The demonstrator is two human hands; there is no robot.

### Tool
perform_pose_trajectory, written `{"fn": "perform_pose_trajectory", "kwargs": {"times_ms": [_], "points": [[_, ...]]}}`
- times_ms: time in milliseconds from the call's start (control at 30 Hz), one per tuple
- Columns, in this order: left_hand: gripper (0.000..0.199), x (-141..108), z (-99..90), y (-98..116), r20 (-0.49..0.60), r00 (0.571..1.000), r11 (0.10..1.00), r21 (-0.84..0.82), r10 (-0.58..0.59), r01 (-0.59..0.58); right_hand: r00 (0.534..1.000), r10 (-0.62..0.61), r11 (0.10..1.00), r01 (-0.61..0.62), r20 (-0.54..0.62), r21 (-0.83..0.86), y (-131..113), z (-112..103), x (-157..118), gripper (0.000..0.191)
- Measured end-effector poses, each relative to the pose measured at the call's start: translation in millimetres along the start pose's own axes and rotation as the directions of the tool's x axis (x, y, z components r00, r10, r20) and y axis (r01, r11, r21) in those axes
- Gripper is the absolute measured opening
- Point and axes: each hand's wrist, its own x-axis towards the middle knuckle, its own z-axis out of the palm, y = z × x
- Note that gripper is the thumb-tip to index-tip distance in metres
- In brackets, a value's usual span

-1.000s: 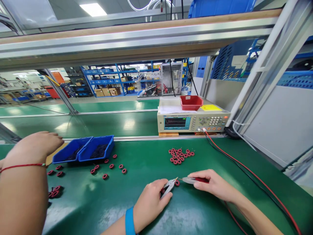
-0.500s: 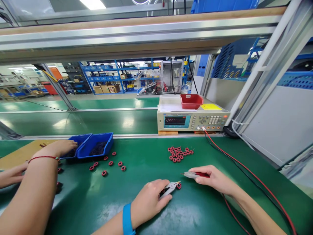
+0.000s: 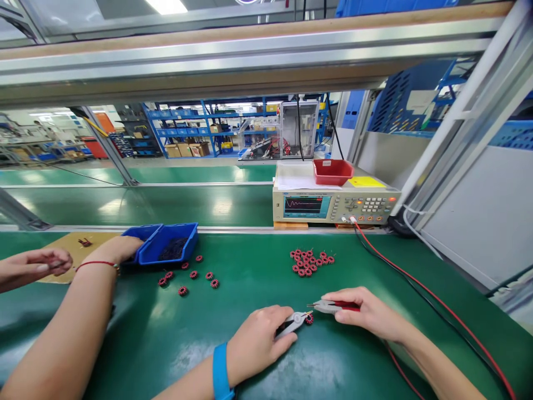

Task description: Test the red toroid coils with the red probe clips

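My left hand (image 3: 264,336), with a blue band at the wrist, is closed on a grey clip-like probe (image 3: 295,321). The tip of that probe touches or nearly touches a small red-and-black ring coil (image 3: 309,319) lying on the green table. From the right, my right hand (image 3: 366,311) holds a second probe (image 3: 327,306) with red handles, its thin tip pointing left just above the coil. A cluster of similar coils (image 3: 306,264) lies behind the hands. Several more coils (image 3: 194,274) are scattered to the left.
A tester (image 3: 337,205) with a lit screen stands at the back, a red tray (image 3: 332,172) on top. Red and black cables (image 3: 420,283) run down the right side. At left, another person's hand (image 3: 120,248) reaches into blue bins (image 3: 189,244); their other hand (image 3: 52,262) is pinched above a tan board (image 3: 66,244).
The view has shifted slightly, moving the scene right. The other person's far-left hand has risen over the tan board. My hands keep their holds, the right probe tip slightly lower.
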Motion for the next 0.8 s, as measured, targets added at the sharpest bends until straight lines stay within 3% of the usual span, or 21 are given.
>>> {"fn": "perform_pose_trajectory", "kwargs": {"times_ms": [800], "points": [[0.022,-0.3,1.6,-1.4,-0.017,1.0,1.0,-0.001,-0.01,0.01,1.0,0.022,1.0,-0.022,-0.021,0.015,4.6,0.5,1.1,0.047]]}}
